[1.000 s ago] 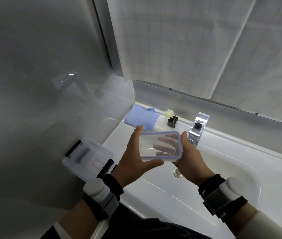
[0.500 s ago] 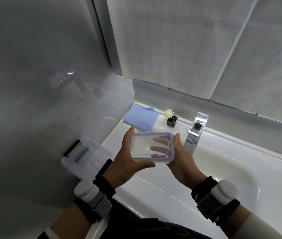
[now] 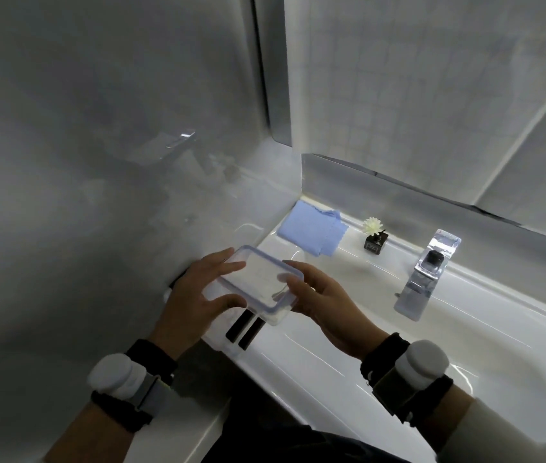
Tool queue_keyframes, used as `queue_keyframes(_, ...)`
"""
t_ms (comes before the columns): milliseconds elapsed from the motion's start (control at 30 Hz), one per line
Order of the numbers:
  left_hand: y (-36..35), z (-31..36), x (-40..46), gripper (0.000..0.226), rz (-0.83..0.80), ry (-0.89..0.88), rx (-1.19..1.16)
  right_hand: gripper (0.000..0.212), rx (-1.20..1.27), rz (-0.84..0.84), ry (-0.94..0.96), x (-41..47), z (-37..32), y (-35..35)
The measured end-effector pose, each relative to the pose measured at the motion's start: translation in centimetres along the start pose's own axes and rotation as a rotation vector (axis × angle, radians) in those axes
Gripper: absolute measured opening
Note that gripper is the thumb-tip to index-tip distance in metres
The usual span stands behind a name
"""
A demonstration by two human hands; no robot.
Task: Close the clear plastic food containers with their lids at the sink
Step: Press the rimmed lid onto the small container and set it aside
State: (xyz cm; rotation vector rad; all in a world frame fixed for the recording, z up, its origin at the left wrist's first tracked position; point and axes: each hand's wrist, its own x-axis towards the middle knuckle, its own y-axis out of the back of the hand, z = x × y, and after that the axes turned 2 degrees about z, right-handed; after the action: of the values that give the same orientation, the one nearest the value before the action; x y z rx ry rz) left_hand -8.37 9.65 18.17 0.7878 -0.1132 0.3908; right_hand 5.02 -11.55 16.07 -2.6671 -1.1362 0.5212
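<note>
I hold a clear rectangular food container (image 3: 259, 284) with a pale blue-rimmed top, over the left rim of the white sink (image 3: 381, 335). My left hand (image 3: 198, 295) grips its left side, thumb under the near edge. My right hand (image 3: 321, 295) holds its right end, thumb on top. Under the container lies another clear container or lid with black clip bars (image 3: 244, 329), mostly hidden by my hands.
A folded blue cloth (image 3: 311, 230) lies at the sink's back left corner. A small black vase with a white flower (image 3: 375, 235) stands beside it. The chrome tap (image 3: 425, 272) rises at the back right. A grey wall closes the left side.
Both hands have carried the container down and to the left, from in front of the tap to just above the clip-lid container at the sink's left rim. The view has panned left too.
</note>
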Motion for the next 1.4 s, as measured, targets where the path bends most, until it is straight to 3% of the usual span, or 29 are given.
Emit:
queue_keyframes(300,4.0,-3.9,-2.9,0.052,0.065,0.021,0.153,0.03,-0.214,-0.118,-0.011,3.2,0.7,-5.6)
queue_keyframes(667,4.5,-6.9,-4.5,0.049,0.06,-0.033,0.282,0.043,-0.648,-0.087,0.048,4.2,1.8,-8.7)
queue_keyframes(1400,5.4,-7.3,-5.8,0.051,0.031,0.032,0.454,0.05,-0.769,-0.101,0.072,4.2,2.4,-9.8)
